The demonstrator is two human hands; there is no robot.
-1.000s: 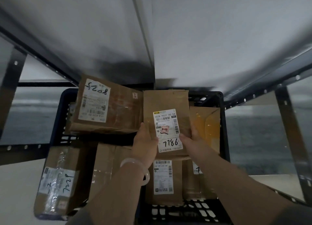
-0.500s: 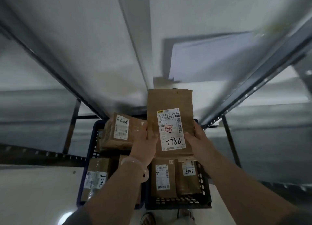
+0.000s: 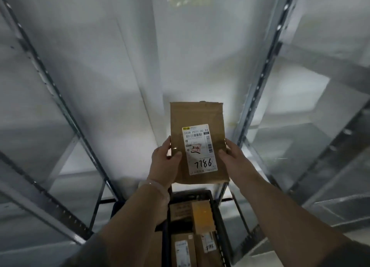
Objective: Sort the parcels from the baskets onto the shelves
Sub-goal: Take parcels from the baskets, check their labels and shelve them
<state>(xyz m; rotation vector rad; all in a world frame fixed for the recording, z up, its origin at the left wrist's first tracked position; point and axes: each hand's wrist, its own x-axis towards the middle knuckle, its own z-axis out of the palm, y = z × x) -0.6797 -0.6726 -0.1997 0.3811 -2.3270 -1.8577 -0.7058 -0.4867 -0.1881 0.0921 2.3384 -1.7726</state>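
Observation:
A flat brown paper parcel (image 3: 197,118) with a white label marked 7786 is held up in front of the metal shelving. My left hand (image 3: 163,163) grips its left edge, thumb on the front. My right hand (image 3: 233,156) grips its right edge the same way. Far below, a dark basket (image 3: 217,212) holds several more brown parcels (image 3: 202,216), one also marked 7786.
Grey shelf boards (image 3: 104,66) rise ahead and to both sides. Perforated steel uprights (image 3: 258,90) slant along the left and right of the bay. A pale floor patch (image 3: 266,259) shows at the bottom right beside the basket.
Both hands have lifted the parcel higher, away from the basket. The view has tilted up, so the basket has dropped to the bottom of the frame and the shelves fill the view.

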